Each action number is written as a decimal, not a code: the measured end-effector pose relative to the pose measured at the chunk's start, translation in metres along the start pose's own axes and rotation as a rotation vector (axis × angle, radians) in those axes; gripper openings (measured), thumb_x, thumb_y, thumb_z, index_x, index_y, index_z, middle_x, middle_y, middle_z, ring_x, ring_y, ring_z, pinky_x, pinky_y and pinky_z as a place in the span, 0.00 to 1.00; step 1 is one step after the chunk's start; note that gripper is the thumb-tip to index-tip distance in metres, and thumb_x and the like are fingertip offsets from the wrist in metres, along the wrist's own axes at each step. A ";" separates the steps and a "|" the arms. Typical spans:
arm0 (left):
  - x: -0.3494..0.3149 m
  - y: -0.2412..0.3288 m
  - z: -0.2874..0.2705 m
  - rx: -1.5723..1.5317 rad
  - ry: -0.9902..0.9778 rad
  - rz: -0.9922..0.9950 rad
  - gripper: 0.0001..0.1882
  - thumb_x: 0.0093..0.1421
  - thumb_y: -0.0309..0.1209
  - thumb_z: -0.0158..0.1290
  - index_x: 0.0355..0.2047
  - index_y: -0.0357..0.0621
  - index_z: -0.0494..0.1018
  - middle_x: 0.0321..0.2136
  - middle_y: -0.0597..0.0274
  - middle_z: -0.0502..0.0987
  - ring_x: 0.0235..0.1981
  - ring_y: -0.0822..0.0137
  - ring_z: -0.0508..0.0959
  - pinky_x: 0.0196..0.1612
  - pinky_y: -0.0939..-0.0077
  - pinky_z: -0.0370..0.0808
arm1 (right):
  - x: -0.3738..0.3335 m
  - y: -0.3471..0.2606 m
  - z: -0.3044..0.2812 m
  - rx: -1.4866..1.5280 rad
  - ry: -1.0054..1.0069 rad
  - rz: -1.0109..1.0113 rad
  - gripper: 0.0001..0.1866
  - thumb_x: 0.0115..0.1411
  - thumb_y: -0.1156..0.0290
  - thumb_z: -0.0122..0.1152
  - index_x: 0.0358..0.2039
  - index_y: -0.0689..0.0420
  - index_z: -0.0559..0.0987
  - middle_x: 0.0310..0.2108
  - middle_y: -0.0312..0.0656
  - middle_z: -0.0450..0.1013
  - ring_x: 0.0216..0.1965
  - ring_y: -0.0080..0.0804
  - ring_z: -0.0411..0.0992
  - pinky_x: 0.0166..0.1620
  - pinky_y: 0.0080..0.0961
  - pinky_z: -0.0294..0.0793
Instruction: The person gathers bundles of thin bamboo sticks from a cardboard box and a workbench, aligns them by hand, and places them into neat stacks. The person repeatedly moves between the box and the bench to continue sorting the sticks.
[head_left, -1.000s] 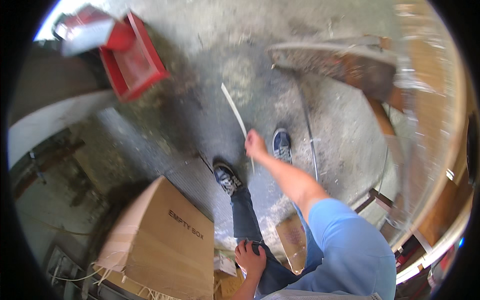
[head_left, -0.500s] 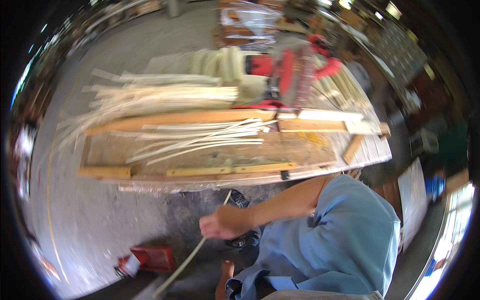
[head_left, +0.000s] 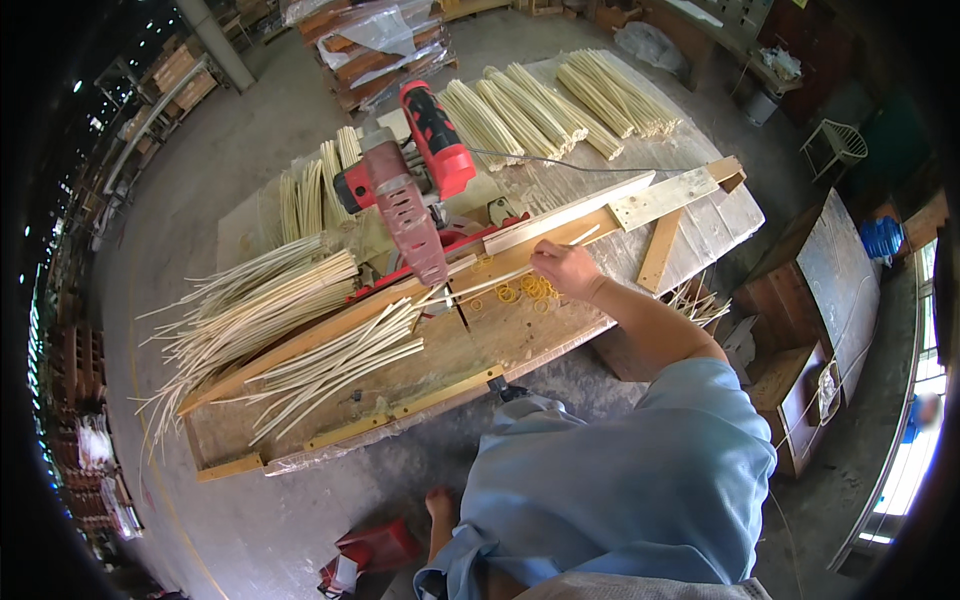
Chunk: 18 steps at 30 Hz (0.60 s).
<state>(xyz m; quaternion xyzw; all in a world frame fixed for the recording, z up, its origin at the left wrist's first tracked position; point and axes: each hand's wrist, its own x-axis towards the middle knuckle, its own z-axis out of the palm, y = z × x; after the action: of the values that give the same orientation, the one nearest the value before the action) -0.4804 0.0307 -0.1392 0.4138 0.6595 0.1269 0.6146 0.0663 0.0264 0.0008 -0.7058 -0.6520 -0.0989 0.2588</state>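
My right hand (head_left: 565, 268) is closed around a thin pale cane strip (head_left: 490, 283) over the workbench. The strip runs along the wooden fence (head_left: 585, 222), its left part reaching beneath the red miter saw (head_left: 405, 210). Below the saw a dark slot crosses the wooden board. My left hand (head_left: 438, 503) hangs low near my body, away from the bench, its fingers too small to make out. A loose pile of cane strips (head_left: 345, 365) lies on the board left of the saw. Yellow rubber bands (head_left: 520, 290) lie near my right hand.
A larger heap of long strips (head_left: 265, 310) lies behind the fence at left. Several tied cane bundles (head_left: 520, 110) sit along the bench's far side. A cord (head_left: 570, 165) crosses the bench. On the floor is a red container (head_left: 380, 548); a wooden cabinet (head_left: 800, 380) stands right.
My right hand has gone from low in front of the bench to over the board by the saw, bringing the cane strip along. The view has turned and is sharper.
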 end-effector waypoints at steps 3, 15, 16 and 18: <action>0.002 0.027 0.037 0.490 -0.155 0.125 0.17 0.60 0.39 0.53 0.32 0.35 0.80 0.28 0.51 0.83 0.28 0.59 0.81 0.36 0.63 0.77 | -0.003 0.038 0.000 -0.003 -0.060 0.053 0.05 0.57 0.71 0.63 0.35 0.52 0.79 0.38 0.37 0.71 0.31 0.38 0.77 0.31 0.33 0.78; 0.022 0.113 0.105 0.142 -0.093 -0.130 0.13 0.62 0.37 0.55 0.40 0.42 0.77 0.31 0.58 0.82 0.30 0.66 0.83 0.28 0.71 0.78 | 0.005 0.079 0.010 0.127 -0.002 0.008 0.05 0.57 0.73 0.65 0.34 0.54 0.79 0.30 0.39 0.68 0.28 0.39 0.74 0.28 0.34 0.73; 0.023 0.113 0.107 0.161 -0.107 -0.132 0.13 0.62 0.38 0.55 0.41 0.41 0.77 0.31 0.58 0.82 0.30 0.66 0.83 0.28 0.71 0.78 | 0.005 0.079 0.010 0.139 0.008 -0.003 0.05 0.56 0.74 0.64 0.33 0.54 0.78 0.30 0.39 0.68 0.29 0.38 0.74 0.29 0.34 0.74; 0.020 0.112 0.112 0.157 -0.085 -0.137 0.14 0.62 0.38 0.56 0.41 0.41 0.77 0.31 0.58 0.82 0.30 0.66 0.83 0.28 0.72 0.78 | 0.008 0.077 0.009 0.159 0.030 -0.032 0.06 0.53 0.75 0.62 0.32 0.54 0.77 0.31 0.38 0.68 0.30 0.37 0.74 0.30 0.32 0.75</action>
<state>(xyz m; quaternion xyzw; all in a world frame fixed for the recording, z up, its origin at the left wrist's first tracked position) -0.3320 0.0765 -0.1017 0.4196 0.6672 0.0150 0.6152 0.1399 0.0367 -0.0214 -0.6710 -0.6649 -0.0616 0.3223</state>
